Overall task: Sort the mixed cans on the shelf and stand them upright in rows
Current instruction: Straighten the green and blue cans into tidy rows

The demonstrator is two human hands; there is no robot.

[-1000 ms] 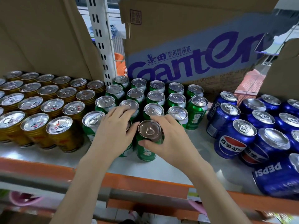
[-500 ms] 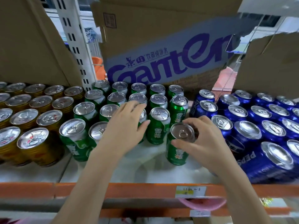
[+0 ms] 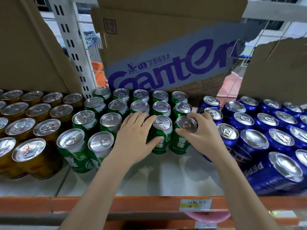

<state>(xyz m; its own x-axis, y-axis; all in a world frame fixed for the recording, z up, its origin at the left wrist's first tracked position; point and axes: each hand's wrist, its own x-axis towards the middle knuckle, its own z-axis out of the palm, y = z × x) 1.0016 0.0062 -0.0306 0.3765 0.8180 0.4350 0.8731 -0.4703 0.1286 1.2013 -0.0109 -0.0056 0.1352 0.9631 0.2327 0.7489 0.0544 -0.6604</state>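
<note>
Upright green cans stand in rows in the middle of the white shelf (image 3: 166, 176). My right hand (image 3: 201, 135) grips the top of one green can (image 3: 181, 140) at the right end of the front green row. My left hand (image 3: 134, 138) wraps around the side of the neighbouring green can (image 3: 162, 130), thumb on its front. Gold cans (image 3: 28, 151) fill the left side in rows. Blue Pepsi cans (image 3: 252, 138) stand on the right, close to my right hand.
A torn cardboard box (image 3: 166, 67) with purple lettering stands behind the green cans, with more cardboard at the left and right. A white slotted upright (image 3: 73, 52) rises at the back. The orange shelf edge (image 3: 116, 205) with a price label (image 3: 195, 205) runs along the front.
My right hand has carried its green can back and to the right, setting it beside the front green row. My left hand shifted right onto the neighbouring green can. The view has moved closer.
</note>
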